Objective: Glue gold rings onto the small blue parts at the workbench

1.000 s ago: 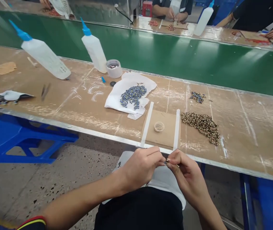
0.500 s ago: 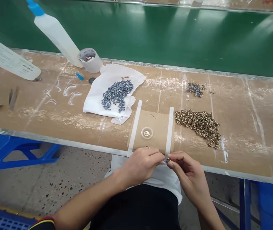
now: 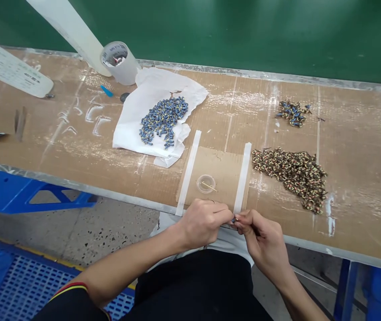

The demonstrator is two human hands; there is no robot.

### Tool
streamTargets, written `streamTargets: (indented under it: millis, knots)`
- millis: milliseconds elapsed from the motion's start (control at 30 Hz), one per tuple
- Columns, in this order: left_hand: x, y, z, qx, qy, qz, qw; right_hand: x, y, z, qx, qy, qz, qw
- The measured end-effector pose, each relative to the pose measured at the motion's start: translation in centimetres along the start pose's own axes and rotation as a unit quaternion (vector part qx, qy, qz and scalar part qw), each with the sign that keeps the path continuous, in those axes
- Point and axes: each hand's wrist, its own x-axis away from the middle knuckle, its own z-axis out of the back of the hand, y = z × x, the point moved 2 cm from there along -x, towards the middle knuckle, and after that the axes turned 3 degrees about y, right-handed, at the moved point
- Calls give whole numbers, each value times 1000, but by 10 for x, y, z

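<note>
My left hand (image 3: 203, 223) is closed in a pinch on a small blue part (image 3: 234, 220) at the bench's front edge. From the other side, the fingertips of my right hand (image 3: 264, 238) pinch the same spot; a tiny dark piece seems to be between them, partly hidden. Just beyond lies a cardboard pad (image 3: 222, 165) held by two white tape strips, bearing a small clear round dish (image 3: 206, 183) with a thin stick across it. A heap of blue parts (image 3: 163, 118) rests on white paper (image 3: 126, 133). Brown-and-cream looped pieces (image 3: 293, 174) are piled to the right.
A smaller pile of joined blue and brown pieces (image 3: 293, 113) sits at the back right. Two white bottles (image 3: 13, 67) and a tape roll (image 3: 120, 62) holding scraps stand at the back left. A blue cap (image 3: 106, 91) lies near them. A green surface (image 3: 227, 35) borders the bench.
The camera view has tilted down and shifted a little. Both hands stay together at the bench edge, the small blue part still between their fingertips, now more covered.
</note>
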Motion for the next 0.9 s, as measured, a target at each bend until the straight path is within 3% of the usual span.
streamTargets:
  millis: [333,433,500,600,667,800,900]
  knots:
    - [7,-2,-3,-48,-8,-21,999,3,6,-7,-2,3,-9,1000]
    - [9,3,8,-12,-15,11,1000,2,0,-3,-4,-17,-28,999]
    - [16,7,21,51,4,36,998,-6,-7,8,29,8,-27,999]
    - [35,5,46,149,99,70,981,-42,-15,41,132,132,9,982]
    - [48,-7,62,147,163,106,970,-81,-17,66,191,210,25,958]
    - [53,-54,95,2,251,162,954,-165,-12,101,255,257,35,931]
    - [38,-93,120,-121,272,213,930,-191,-15,109,268,273,41,923]
